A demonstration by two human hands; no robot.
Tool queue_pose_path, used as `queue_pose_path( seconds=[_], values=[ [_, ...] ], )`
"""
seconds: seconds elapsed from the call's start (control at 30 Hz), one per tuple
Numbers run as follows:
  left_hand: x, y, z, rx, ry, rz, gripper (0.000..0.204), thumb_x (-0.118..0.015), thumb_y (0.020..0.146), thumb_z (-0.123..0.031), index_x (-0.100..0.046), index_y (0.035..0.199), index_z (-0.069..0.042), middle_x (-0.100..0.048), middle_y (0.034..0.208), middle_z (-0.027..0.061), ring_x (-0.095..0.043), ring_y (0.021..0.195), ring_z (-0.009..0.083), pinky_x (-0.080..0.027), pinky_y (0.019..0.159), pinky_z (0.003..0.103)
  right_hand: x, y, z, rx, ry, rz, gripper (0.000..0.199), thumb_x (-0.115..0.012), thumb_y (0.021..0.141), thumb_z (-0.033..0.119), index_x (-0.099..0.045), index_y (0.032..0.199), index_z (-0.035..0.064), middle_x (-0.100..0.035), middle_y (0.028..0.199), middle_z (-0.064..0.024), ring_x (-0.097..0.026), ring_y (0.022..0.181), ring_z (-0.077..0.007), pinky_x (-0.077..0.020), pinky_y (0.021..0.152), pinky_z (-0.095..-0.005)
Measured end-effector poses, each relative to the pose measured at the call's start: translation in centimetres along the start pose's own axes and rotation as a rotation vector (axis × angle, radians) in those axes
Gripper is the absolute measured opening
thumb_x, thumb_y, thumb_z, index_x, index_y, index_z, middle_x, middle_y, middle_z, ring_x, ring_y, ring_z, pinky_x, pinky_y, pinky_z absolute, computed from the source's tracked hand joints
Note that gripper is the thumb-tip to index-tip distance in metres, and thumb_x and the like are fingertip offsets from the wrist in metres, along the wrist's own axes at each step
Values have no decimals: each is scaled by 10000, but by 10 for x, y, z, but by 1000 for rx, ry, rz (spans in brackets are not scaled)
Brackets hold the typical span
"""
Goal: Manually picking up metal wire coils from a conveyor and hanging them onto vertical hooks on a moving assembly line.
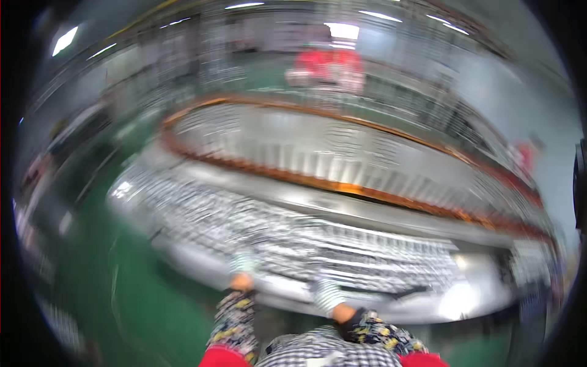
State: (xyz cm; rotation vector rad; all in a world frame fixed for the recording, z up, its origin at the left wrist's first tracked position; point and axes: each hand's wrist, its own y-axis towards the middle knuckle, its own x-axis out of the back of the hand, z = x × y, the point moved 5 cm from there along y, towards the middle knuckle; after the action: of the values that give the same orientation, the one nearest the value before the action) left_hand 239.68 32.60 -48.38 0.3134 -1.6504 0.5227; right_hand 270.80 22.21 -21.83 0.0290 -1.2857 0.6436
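Motion smears the whole picture. My left hand [243,263], in a pale striped glove, reaches over the near edge of a long metal worktable [189,258]. To its right is my right hand [328,293], gloved alike and closer to me. Both are at the near side of a wide spread of small silvery pieces [385,254]; their kind is too blurred to name. On the right the pieces lie in rows, on the left more jumbled. The fingers of both hands are smeared, so I cannot make out what they touch or hold.
Beyond the table runs a long oval track with an orange-brown edge [351,188], lined with blurred pale upright shapes. A person in red [330,66] is on its far side. Green floor [122,293] shows at the left, and a pale wall [520,104] stands at the right.
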Motion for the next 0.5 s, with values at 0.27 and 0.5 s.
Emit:
queue_pose_path(
  seconds=[0.27, 0.5],
  values=[
    [304, -245, -139, -595, -1129, -64, 485, -473, 852, -149, -301, 1278, 5, -389, 1262, 147, -398, 1106, 241, -321, 931, 306, 44, -258, -170, -390, 502, -699, 270, -479, 843, 196, -532, 1076, 69, -598, 916, -180, -585, 800, -318, -470, 741, -356],
    [279, -294, -218, -438, -1140, -29, 564, -522, 841, -254, -273, 1277, 3, -301, 1249, 251, -310, 1158, 334, -283, 960, 402, 118, -429, -347, -757, 1031, -1369, 196, -499, 847, 133, -586, 997, 43, -624, 779, -57, -563, 637, -98, -472, 591, -232]
  ],
)
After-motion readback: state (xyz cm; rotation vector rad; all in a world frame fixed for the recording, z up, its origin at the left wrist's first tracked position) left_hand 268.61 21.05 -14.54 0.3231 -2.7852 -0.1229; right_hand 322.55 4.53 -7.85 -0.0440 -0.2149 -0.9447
